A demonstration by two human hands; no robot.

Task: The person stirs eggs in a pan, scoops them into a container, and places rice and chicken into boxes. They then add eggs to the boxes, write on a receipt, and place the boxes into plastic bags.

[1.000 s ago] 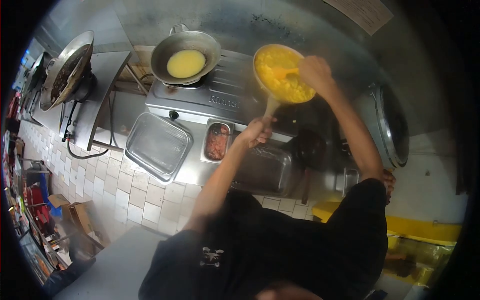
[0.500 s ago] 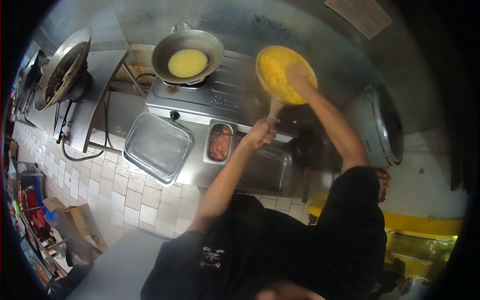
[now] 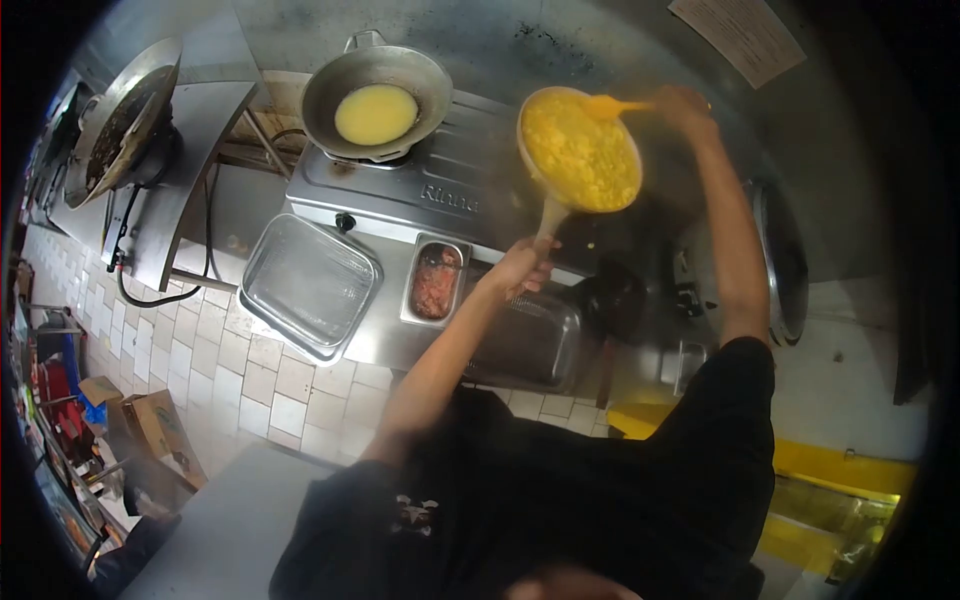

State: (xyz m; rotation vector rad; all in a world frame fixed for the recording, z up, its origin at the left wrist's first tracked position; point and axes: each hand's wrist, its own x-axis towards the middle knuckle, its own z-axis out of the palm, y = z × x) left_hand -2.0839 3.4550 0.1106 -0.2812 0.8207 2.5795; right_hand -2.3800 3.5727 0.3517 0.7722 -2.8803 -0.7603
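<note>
My left hand (image 3: 524, 268) is closing snugly around the handle of a pale-rimmed round pan (image 3: 534, 170), while a small steel container (image 3: 408, 292) of reddish food is sitting at its nine o'clock. The pan is extending toward one o'clock, holding lumpy yellow food (image 3: 582, 152). Beyond, my curled right hand (image 3: 685, 112) is gripping an orange spatula (image 3: 606, 107), its blade hovering over the food. At the pan's ten o'clock, a grey metal wok (image 3: 427, 85) is holding yellow liquid (image 3: 376, 114).

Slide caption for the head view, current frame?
Left hand grips the pan of yellow food; right hand holds an orange spatula.
</note>
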